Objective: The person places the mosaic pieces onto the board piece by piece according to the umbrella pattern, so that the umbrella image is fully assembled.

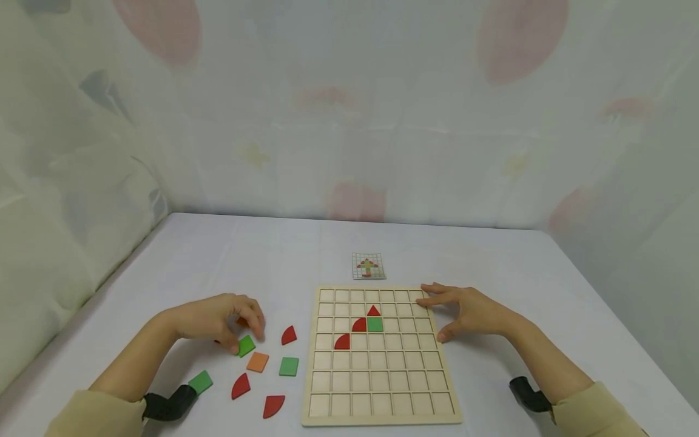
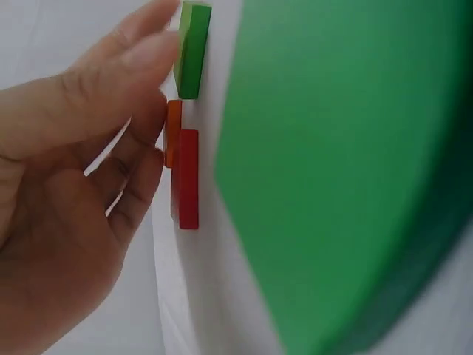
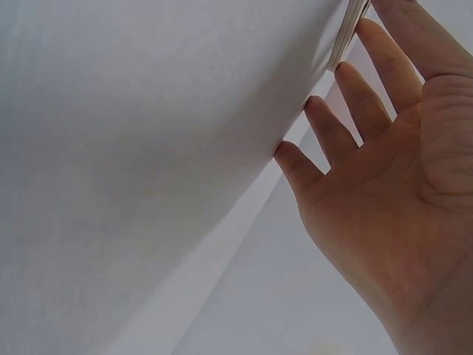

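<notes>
My left hand [image 1: 224, 318] arches over loose tiles left of the board. Its thumb tip is right at a green square tile [image 1: 246, 346], while the other fingertips stand apart from that tile. In the left wrist view the green tile [image 2: 194, 52] lies under the thumb, and orange [image 2: 173, 133] and red [image 2: 189, 179] pieces are near the fingers. My right hand [image 1: 472, 312] rests with spread fingers at the upper right of the wooden grid board [image 1: 382, 420], its thumb by the side edge. On the board lie a red triangle [image 1: 374, 311], a green square [image 1: 375, 325] and red quarter circles [image 1: 342, 342].
A small card [image 1: 368, 266] with a coloured tree-like pattern on a grid lies behind the board. Between left hand and board are an orange square [image 1: 258, 362], a green square [image 1: 289, 366] and red quarter circles [image 1: 273, 406]. Another green square [image 1: 200, 382] lies by the left wrist camera [image 1: 172, 405].
</notes>
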The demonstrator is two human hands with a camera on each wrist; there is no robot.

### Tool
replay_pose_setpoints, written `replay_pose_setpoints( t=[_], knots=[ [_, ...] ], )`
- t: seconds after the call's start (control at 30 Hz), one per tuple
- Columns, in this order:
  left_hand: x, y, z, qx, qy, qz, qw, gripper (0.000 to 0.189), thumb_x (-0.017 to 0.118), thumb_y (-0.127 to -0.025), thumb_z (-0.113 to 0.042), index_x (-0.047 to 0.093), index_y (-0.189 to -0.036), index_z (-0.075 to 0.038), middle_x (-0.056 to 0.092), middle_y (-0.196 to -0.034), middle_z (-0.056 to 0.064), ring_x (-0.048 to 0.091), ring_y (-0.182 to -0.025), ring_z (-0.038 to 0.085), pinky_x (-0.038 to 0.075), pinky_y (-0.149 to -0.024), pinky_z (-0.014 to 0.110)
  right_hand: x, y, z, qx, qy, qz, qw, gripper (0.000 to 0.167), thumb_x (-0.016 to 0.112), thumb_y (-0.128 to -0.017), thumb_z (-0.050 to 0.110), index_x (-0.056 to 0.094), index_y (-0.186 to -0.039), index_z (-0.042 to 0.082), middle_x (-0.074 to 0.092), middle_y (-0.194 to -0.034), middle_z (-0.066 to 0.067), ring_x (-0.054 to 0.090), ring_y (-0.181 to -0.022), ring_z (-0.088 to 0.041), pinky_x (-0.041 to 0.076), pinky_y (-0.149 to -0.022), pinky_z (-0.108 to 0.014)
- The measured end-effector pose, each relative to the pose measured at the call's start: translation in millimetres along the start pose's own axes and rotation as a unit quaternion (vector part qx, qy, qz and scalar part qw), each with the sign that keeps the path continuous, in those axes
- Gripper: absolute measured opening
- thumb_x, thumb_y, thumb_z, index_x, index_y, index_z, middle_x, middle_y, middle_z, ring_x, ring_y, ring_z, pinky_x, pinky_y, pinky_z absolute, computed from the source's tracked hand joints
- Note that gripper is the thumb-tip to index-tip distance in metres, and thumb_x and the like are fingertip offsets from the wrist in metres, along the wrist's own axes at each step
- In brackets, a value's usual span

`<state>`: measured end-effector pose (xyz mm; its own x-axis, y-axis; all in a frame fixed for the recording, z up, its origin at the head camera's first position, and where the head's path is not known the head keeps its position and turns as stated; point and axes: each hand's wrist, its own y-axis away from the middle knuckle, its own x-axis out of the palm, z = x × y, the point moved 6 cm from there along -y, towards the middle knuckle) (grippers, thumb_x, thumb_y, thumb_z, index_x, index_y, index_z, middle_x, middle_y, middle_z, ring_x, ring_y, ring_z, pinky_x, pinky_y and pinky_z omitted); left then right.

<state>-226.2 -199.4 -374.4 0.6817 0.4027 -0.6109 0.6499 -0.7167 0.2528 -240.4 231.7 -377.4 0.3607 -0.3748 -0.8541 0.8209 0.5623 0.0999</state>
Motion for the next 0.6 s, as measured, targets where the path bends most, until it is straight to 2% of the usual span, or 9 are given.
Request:
replay_pose_setpoints(
  t=[0.17, 0.33, 0.5, 0.6],
  knots=[
    [1.8, 0.4, -0.8, -0.005, -0.008, 0.0, 1.0, 0.034, 0.076, -0.069, -0.001, 0.077, -0.095, -0.022, 0.066, -0.109, -0.001, 0.053, -0.102, 0.007, 0.044, -0.089, 0.023, 0.5, -0.7, 0.7, -0.002, -0.004, 0.001, 1.0, 0.075, 0.081, -0.066, 0.052, 0.062, -0.134, 0.027, 0.043, -0.156, -0.008, 0.033, -0.147, -0.043, 0.029, -0.111, -0.069],
    [2.6, -0.5, 0.8, -0.009, -0.02, -0.003, 0.9998, 0.034, 0.076, -0.07, 0.001, 0.076, -0.094, -0.024, 0.066, -0.107, -0.003, 0.053, -0.1, 0.007, 0.045, -0.088, 0.021, 1.6, -1.4, -1.1, 0.008, -0.014, 0.004, 0.9999, 0.076, 0.082, -0.065, 0.052, 0.062, -0.134, 0.027, 0.042, -0.157, -0.005, 0.032, -0.148, -0.04, 0.028, -0.113, -0.067],
    [0.7, -2.7, 0.1, -0.022, -0.04, -0.019, 0.9988, 0.034, 0.074, -0.071, 0.003, 0.076, -0.091, -0.025, 0.069, -0.096, -0.007, 0.055, -0.089, 0.011, 0.046, -0.078, 0.023, 1.8, -1.6, -2.6, 0.009, -0.015, 0.004, 0.9998, 0.076, 0.083, -0.065, 0.052, 0.062, -0.134, 0.028, 0.042, -0.157, -0.004, 0.032, -0.149, -0.039, 0.027, -0.113, -0.068],
    [0.5, -3.7, -0.5, -0.03, -0.033, -0.023, 0.9987, 0.034, 0.073, -0.07, 0.005, 0.075, -0.09, -0.022, 0.068, -0.09, -0.005, 0.054, -0.084, 0.013, 0.046, -0.073, 0.023, 1.8, -1.9, -2.8, 0.009, -0.017, 0.004, 0.9998, 0.075, 0.083, -0.065, 0.051, 0.062, -0.133, 0.028, 0.042, -0.157, -0.005, 0.031, -0.149, -0.039, 0.026, -0.113, -0.068]
  ],
)
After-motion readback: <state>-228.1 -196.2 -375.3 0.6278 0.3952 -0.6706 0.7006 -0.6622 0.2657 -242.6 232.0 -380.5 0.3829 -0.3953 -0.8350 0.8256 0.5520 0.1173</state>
